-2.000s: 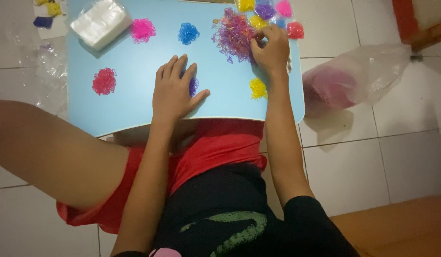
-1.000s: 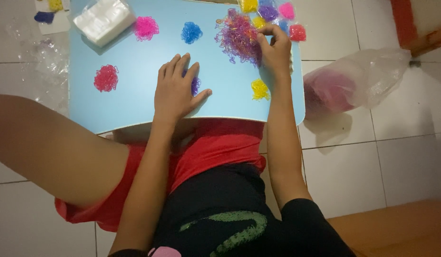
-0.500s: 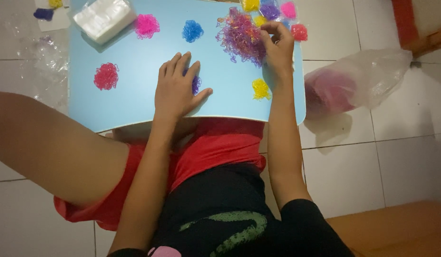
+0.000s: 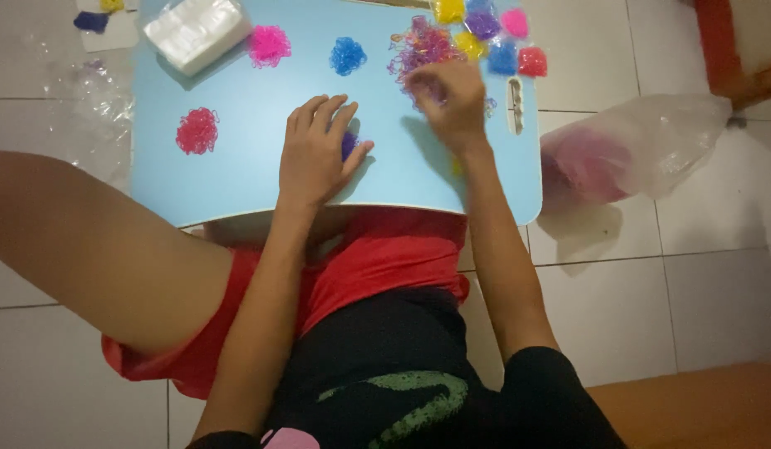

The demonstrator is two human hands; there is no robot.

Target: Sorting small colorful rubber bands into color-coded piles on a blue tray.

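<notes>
Left hand (image 4: 315, 154) lies flat, fingers spread, covering most of the purple band pile (image 4: 349, 145) near the table (image 4: 236, 179) front edge. Right hand (image 4: 448, 100), blurred, pinches into the mixed band heap (image 4: 418, 48) by the far edge; its grip cannot be made out. Sorted piles (image 4: 489, 33) crowd the far right corner, partly cut off.

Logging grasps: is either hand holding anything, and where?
Left hand lies flat on the purple bands. Right hand is blurred at the mixed pile; cannot tell.

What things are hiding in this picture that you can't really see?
Head view:
- Purple band pile: mostly under the left hand.
- Right hand: motion-blurred, so whether it grips any bands from the mixed pile is unclear.
- Small colour packets: top ones cut off by the upper edge.
- Plastic bag: cloudy film hides its pink contents.
</notes>
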